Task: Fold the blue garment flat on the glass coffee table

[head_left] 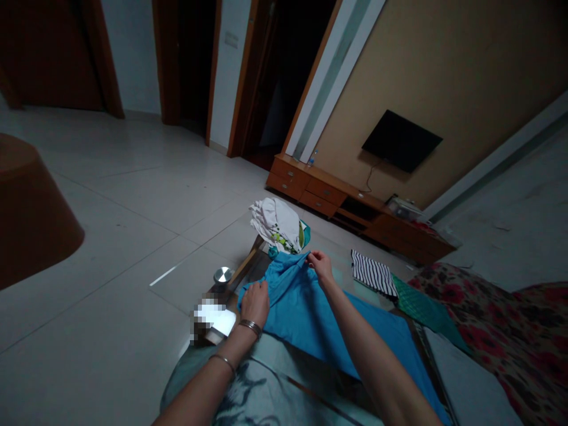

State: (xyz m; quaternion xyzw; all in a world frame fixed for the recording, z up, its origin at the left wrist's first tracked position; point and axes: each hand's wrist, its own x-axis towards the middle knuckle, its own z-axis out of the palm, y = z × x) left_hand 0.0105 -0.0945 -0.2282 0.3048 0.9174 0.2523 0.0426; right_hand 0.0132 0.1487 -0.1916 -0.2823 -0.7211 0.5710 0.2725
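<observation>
A bright blue piece of clothing (293, 313) lies stretched over the low table, its far end bunched and lifted in folds; its exact kind cannot be told. My left hand (256, 305), with bangles on the wrist, is closed on the near left edge of the cloth. Farther off and to the right, my right hand (320, 266) pinches the blue cloth between thumb and fingers at its far corner. Just beyond the bunched end sits a pile of white clothing (277, 219) with green print.
A round metal lid (223, 275) and a bright, partly blurred-out object (222, 319) are left of my left hand. Folded striped cloth (373, 273) lies to the right, near a floral-covered seat (483, 319). A wooden TV cabinet (319, 192) stands along the wall.
</observation>
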